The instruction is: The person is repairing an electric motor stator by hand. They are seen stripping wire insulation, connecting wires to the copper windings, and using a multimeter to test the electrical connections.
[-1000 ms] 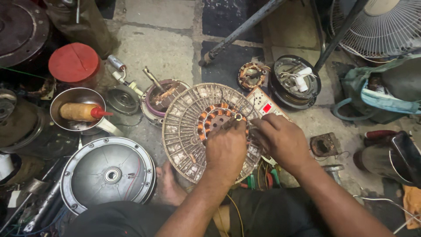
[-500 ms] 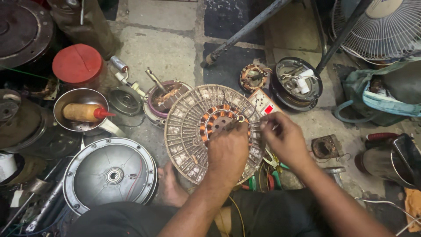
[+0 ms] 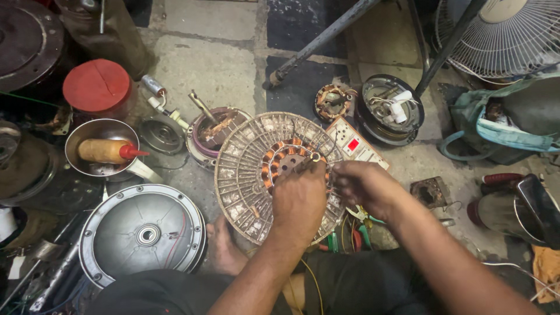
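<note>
Left hand [image 3: 298,198]: sitting centre frame on the stator, fingers curled narrow and pinching at something small near the copper coils; what it is holding is too small to tell, possibly a wire end.
Right hand [image 3: 364,185]: sitting just right of the left hand, blurred, fingers bent and closed in; whether it is gripping anything cannot be told.
Stator [image 3: 280,175]: large round slotted disc lying flat at centre frame, with copper windings [image 3: 274,160] ringing its middle, partly hidden under the left hand.
Step, as judged: working the winding leads by hand at the inner ring.
Doing it well, as judged: keeping the disc flat and steady under the left palm, pulling wire gently so the enamel is not being scraped on slot edges, keeping both fingertips close to the coil.
Risk, as judged: kinking or snapping thin copper if it is being tugged sideways.
Grey round cover [image 3: 143,233]: lying lower left, touching nothing the hands use.
Metal bowl [image 3: 102,146]: at left, holding a brown squeeze bottle with red tip [image 3: 111,150].
Red lid [image 3: 96,86]: upper left.
Pliers with coloured handles [image 3: 350,236]: lying just below the stator's lower right edge, near the right hand.
Small wound stator [image 3: 332,102]: upper centre, well apart.
Black motor housing [image 3: 392,109]: right of it, white wires inside.
Fan grille [image 3: 507,35]: upper right corner.
</note>
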